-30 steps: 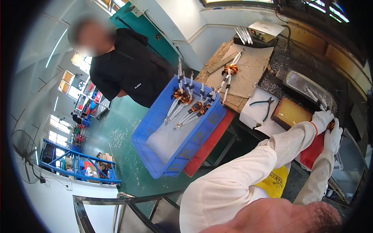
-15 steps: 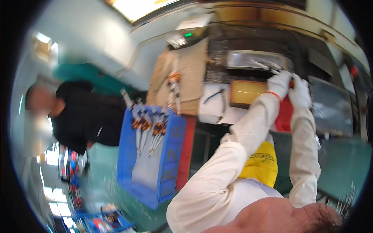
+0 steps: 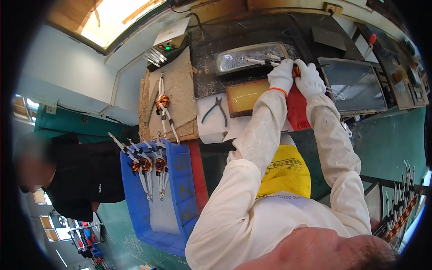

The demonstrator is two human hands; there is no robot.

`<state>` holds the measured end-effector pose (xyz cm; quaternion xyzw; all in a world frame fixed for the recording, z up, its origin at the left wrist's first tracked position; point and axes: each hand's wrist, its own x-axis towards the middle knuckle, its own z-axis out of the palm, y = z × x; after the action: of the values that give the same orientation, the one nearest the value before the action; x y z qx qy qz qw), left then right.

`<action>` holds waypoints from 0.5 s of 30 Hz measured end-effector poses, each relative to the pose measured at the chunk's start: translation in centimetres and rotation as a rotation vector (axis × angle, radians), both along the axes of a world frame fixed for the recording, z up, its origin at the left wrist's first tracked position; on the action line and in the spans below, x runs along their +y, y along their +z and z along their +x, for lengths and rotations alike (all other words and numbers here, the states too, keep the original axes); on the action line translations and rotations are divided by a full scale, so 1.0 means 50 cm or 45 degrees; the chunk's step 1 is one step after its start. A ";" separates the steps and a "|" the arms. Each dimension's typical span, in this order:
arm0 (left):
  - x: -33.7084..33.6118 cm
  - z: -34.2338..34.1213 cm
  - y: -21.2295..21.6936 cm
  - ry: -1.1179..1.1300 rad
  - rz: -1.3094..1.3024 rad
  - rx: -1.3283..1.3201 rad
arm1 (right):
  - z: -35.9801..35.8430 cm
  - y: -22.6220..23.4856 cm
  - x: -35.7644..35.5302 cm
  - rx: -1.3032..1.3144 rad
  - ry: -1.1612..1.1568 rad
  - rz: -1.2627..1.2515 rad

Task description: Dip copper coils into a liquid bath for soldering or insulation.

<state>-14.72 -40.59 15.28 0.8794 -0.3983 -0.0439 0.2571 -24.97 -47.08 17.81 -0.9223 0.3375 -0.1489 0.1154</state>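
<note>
- While both arms in white sleeves stretch forward from the lower edge, the two white-gloved hands meet at the far side of the worktop.
- The left hand has its grip closed around one copper coil with long white leads; the coil sits between the two hands, above a red tray and just in front of a shiny metal tray.
- The right hand also grips the same coil from the other side, fingers curled tight, wrist bent slightly inward.
- White leads stick out from the coil to the left over the metal tray and to the right past the right hand.
- One yellow-brown rectangular block lies just left of the left wrist.
- One pair of dark pliers lies on a white sheet, left of the block.
- One more coil with white leads rests on a sheet of cardboard.
- One blue crate stands at the near left; about four coils with white leads lie across its rim, though the exact count is hard to tell.
- One dark tray sits to the right of the hands.
- A rack of further coils shows at the right edge, too small to count.
- One other person in a black top stands at the left.
</note>
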 end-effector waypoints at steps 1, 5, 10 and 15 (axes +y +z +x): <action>-0.003 -0.007 0.001 -0.005 0.025 0.032 | -0.001 -0.001 -0.001 -0.006 0.002 -0.003; 0.004 0.006 -0.006 -0.023 -0.061 -0.070 | 0.005 0.017 0.007 0.074 -0.013 0.026; -0.006 0.011 -0.013 -0.016 -0.009 -0.035 | 0.006 0.018 0.000 0.062 -0.020 0.036; -0.010 0.017 -0.015 -0.021 -0.050 -0.026 | 0.015 0.026 -0.003 0.084 -0.013 0.036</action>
<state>-13.89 -41.07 14.54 0.8712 -0.4090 -0.0294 0.2699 -24.22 -47.20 19.11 -0.9232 0.3478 -0.1144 0.1165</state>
